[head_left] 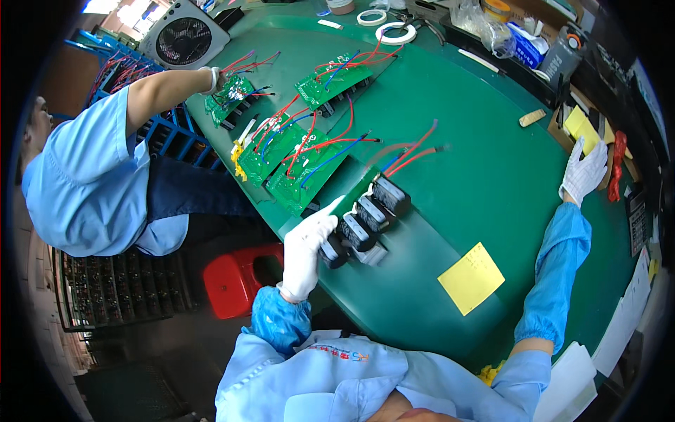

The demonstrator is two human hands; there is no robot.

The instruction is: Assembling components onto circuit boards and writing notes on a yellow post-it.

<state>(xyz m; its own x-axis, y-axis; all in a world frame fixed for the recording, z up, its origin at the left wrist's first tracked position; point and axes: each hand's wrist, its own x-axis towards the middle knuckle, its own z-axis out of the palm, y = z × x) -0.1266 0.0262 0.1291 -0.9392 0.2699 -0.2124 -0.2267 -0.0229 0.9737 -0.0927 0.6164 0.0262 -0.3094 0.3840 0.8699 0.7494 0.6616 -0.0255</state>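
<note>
My left hand (306,247), in a white glove, is closed on the edge of a circuit board (356,191) tilted up over the table. Several black block-shaped components (370,214) face me on it, and red and blue wires trail from its far end. At the far right, my gloved right hand (586,172) has its fingers on a pad of yellow sticky notes (581,126) by a cardboard box. A single yellow note (472,278) lies on the table between my arms. Beyond my left hand lie green circuit boards (302,169) with red and blue wires.
A co-worker (91,169) at the left reaches a gloved hand to another board (228,98). Behind stands a fan (184,41); a red stool (235,281) is below the table edge. Tape rolls (396,33) and a bin of supplies (520,42) line the far side of the green table (471,141).
</note>
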